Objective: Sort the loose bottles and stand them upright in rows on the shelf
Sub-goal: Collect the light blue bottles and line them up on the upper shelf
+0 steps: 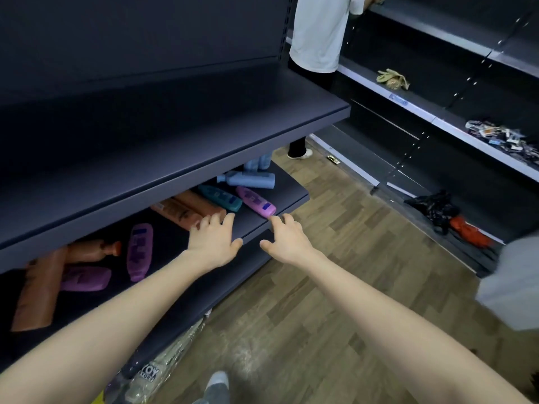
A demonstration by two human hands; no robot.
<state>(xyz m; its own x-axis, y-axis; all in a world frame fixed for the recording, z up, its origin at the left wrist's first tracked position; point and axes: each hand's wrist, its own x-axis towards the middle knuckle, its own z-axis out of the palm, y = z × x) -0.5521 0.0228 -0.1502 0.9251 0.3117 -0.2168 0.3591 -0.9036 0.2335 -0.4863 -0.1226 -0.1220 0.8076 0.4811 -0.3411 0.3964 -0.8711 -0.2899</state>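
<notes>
Loose bottles lie on their sides on the dark lower shelf (pixel 253 221): a pink bottle (pixel 256 201) near the front edge, a teal bottle (pixel 220 197), a blue bottle (pixel 248 179), orange-brown bottles (pixel 186 209), and purple bottles (pixel 140 250) further left. My left hand (pixel 214 237) reaches over the shelf's front edge with fingers spread, its fingertips close to the orange-brown bottles, holding nothing. My right hand (pixel 287 237) hovers just in front of the pink bottle's cap with relaxed fingers, holding nothing.
An upper shelf (pixel 175 132) overhangs the bottles and hides their far ends. A person in a white shirt (pixel 319 33) stands at the aisle's far end. Opposite shelves (pixel 437 121) carry scattered items. Plastic-wrapped goods (pixel 163 365) lie on the wooden floor below.
</notes>
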